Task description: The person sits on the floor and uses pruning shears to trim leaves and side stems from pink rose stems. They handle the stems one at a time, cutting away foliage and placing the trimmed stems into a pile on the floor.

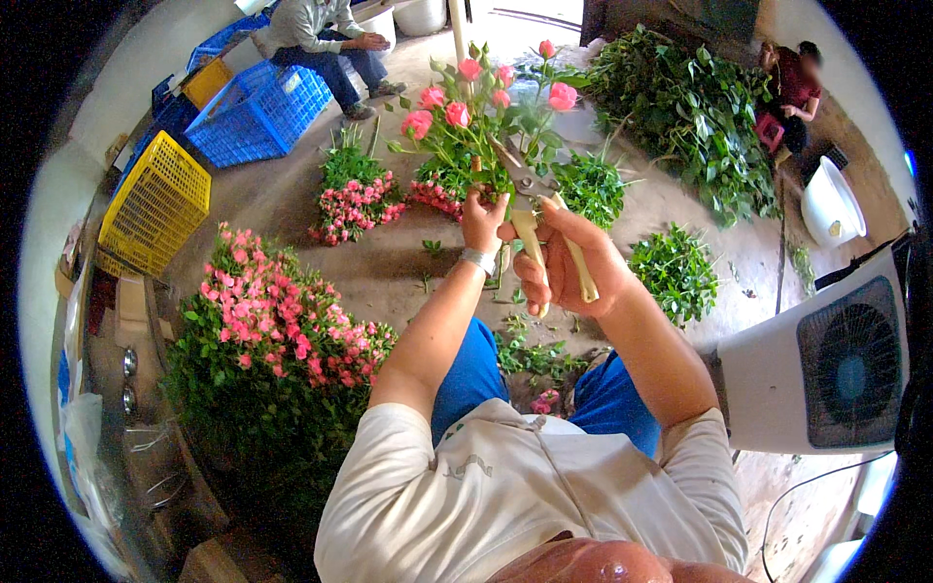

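Observation:
My left hand [481,225], with a band at its wrist, is closed around the stems of a spray of pink roses [457,114] held up in front of me. Several blooms and buds fan out above the fist. In my right hand [581,255] is a pair of pruning shears [528,183] with pale yellow handles. Its handles are spread, and the metal blades point up and left, close beside the stems and leaves. Whether the blades touch a stem, I cannot tell. Cut leaves [535,355] lie on the floor between my knees.
A big heap of pink roses [267,311] stands at my left, with bundled roses [355,199] farther ahead. Blue [258,112] and yellow crates [155,204] line the left. Leaf piles [680,126], a white tub [833,202] and a fan unit [807,364] are right. Two people sit farther off.

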Tool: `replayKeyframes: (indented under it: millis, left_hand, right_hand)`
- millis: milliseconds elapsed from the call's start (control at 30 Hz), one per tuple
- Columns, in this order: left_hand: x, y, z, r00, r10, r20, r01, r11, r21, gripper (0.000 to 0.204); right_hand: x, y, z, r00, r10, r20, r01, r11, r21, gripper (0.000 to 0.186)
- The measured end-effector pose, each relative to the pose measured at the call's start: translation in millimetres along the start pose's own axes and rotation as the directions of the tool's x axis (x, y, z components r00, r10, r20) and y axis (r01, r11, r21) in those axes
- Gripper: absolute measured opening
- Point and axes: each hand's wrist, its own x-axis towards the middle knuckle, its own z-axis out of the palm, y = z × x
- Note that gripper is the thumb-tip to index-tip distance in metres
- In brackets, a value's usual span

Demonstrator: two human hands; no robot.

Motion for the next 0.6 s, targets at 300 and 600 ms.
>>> replayKeyframes:
  millis: [300, 600]
  left_hand:
    - [-10.8, 16.1, 9.6, 0.995, -0.037, 0.093, 0.029, 0.996, 0.086, 0.032]
    - [-35.5, 64.1, 20.6, 0.977, 0.047, 0.208, -0.104, 0.957, 0.272, 0.032]
  right_hand:
    - [4.3, 4.0, -25.2, 0.998, 0.032, 0.052, -0.034, 0.999, 0.035, 0.05]
    - [10.2, -16.5, -13.1, 0.999, -0.005, 0.032, 0.008, 0.996, -0.09, 0.05]
